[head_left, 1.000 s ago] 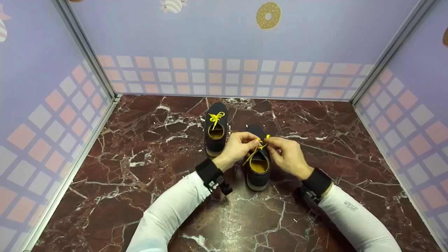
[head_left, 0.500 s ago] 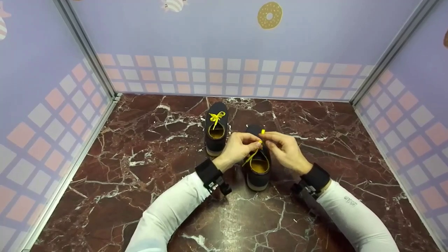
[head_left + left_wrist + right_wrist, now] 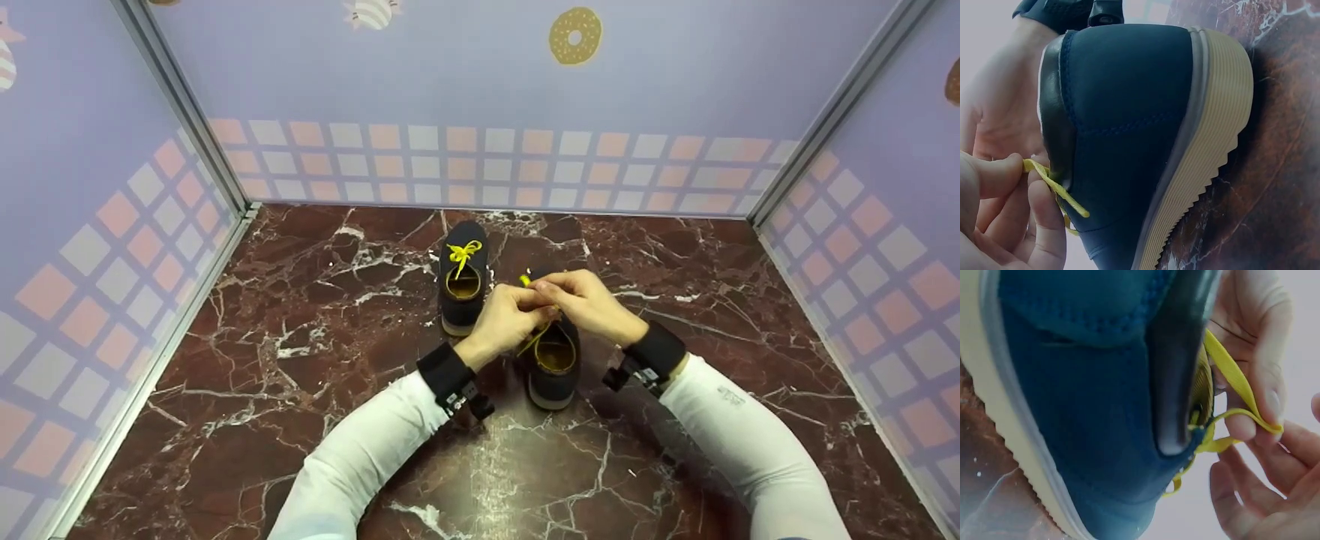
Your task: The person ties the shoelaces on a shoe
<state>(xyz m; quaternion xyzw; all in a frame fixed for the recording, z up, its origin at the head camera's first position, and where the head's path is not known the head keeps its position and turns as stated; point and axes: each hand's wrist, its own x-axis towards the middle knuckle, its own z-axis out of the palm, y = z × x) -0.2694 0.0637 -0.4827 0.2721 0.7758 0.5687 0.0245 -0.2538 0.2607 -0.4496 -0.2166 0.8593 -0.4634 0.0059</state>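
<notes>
A dark blue shoe (image 3: 551, 384) with a thick pale sole stands on the marbled surface, its toe pointing away. My left hand (image 3: 504, 319) pinches its yellow shoelace (image 3: 1233, 374) between thumb and finger above the tongue. From the other side my right hand (image 3: 589, 304) reaches over and overlaps the left fingers, pinching the lace; a yellow piece pokes out past its fingertips. One loose lace end (image 3: 1075, 205) hangs down the shoe's side in the left wrist view. The hands hide most of the toe and lacing in the head view.
A matching shoe (image 3: 461, 313) stands to the left and slightly farther off, its yellow lace tied in a bow (image 3: 463, 251). Lilac patterned panels (image 3: 495, 97) with metal corner posts enclose the dark red marbled surface (image 3: 337, 390) at the back and sides.
My right hand has moved left across the lacing, carrying the yellow lace from the right side over to the left fingers. The left hand keeps its pinch; both shoes stay put.
</notes>
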